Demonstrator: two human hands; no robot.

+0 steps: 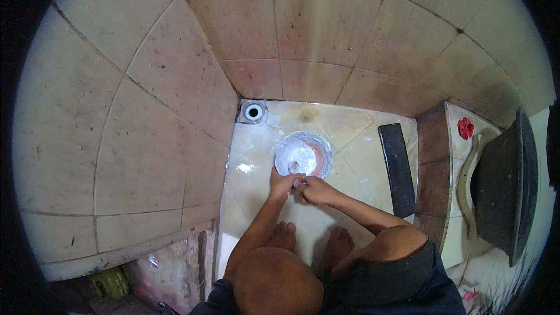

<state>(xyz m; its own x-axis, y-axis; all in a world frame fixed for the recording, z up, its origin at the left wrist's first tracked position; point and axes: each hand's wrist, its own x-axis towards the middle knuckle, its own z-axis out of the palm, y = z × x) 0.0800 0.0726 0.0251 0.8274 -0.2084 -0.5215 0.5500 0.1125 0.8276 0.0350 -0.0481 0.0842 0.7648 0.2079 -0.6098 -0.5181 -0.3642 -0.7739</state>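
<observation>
- Head view: tiled walls [326,20] close in on the work, so elbows are best held near the body.
- The pale floor [356,166] shines in places and may be slick; both bare feet should bear evenly.
- A dark tub [501,184] stands tilted at the right, well apart from the hands, and is best left undisturbed.
- A long black slab [398,169] lies right of the work, leaving a gap for the right forearm.
- The round container [318,140] sits on the floor ahead of the feet, pale and wrinkled inside with an orange-pink patch. It should be steadied so that it does not skid.
- The left hand [283,184] is at the near rim, fingers partly bent; whether it grips anything, I cannot tell. A light, steady touch would suit.
- The right hand [316,191] meets it with fingers curled inward; what they hold, if anything, is too small to tell. Short, gentle finger movements seem wisest.
- A small pale thing [298,183] shows between the hands, just outside the rim; being small, it could slip easily, so fingertip control matters most.
</observation>
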